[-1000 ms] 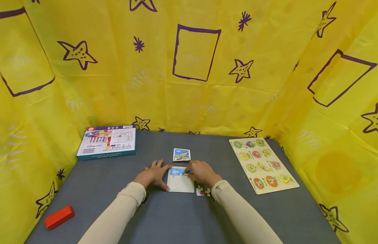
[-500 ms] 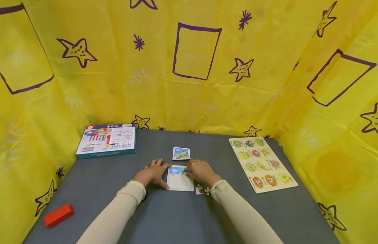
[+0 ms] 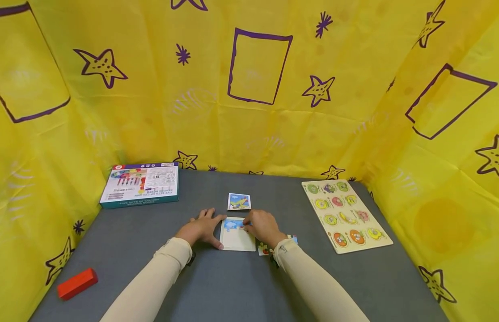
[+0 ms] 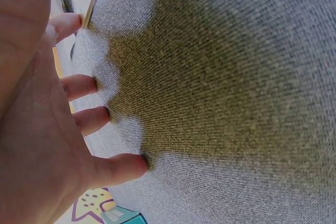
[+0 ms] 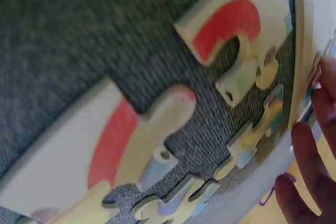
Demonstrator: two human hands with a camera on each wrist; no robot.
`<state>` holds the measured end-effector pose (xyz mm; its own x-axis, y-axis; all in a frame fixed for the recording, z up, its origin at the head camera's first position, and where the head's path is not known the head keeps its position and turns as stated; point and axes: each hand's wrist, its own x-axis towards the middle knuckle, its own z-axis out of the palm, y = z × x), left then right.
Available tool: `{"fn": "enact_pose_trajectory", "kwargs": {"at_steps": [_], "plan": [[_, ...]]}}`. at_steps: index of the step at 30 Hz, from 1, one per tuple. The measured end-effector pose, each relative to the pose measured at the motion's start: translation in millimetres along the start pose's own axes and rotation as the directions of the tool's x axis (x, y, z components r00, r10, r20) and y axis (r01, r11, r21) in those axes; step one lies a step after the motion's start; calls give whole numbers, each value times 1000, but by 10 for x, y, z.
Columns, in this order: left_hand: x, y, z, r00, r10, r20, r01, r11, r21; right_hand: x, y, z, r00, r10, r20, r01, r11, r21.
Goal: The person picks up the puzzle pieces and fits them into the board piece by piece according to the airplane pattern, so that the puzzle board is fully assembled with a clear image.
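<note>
A pale puzzle tray (image 3: 238,243) lies at the middle of the table, with blue sky pieces (image 3: 233,224) along its far side. My left hand (image 3: 202,229) is spread at its left edge, thumb near the front corner and index finger at the far corner. At the tray's far right, my right hand (image 3: 264,226) pinches a puzzle piece (image 5: 315,74), mostly hidden by the fingers. Several loose jigsaw pieces (image 5: 231,40) lie right of the tray, partly under my right wrist. Just beyond the tray is a picture card (image 3: 239,202) showing a yellow aeroplane.
A flat boxed set (image 3: 141,185) sits at the back left. To the right lies a fruit puzzle board (image 3: 347,217). A red block (image 3: 77,284) rests at the front left. Yellow patterned cloth (image 3: 257,134) encloses the table's back and sides.
My right wrist has shifted slightly, and a blue-edged loose piece now shows beyond it. The right fingers stay at the tray's far right. My left hand keeps its place.
</note>
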<state>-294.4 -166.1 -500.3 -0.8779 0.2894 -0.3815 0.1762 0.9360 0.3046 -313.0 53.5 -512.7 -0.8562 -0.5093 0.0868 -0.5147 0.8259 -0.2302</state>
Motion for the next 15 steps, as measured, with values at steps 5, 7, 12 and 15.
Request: {"fn": "enact_pose_trajectory", "kwargs": {"at_steps": [5, 7, 12, 15], "plan": [[3, 17, 23, 1000, 19, 3, -19, 1000, -14, -39, 71, -54, 999, -33, 30, 33, 999, -17], [1, 14, 33, 1000, 24, 3, -24, 1000, -17, -77, 124, -102, 998, -38, 45, 39, 999, -9], [5, -9, 18, 999, 33, -15, -33, 999, -26, -208, 295, -262, 997, -16, 80, 15, 1000, 15], [4, -28, -6, 999, 37, -17, -37, 999, -26, -284, 394, -316, 993, -16, 121, 13, 1000, 24]]}}
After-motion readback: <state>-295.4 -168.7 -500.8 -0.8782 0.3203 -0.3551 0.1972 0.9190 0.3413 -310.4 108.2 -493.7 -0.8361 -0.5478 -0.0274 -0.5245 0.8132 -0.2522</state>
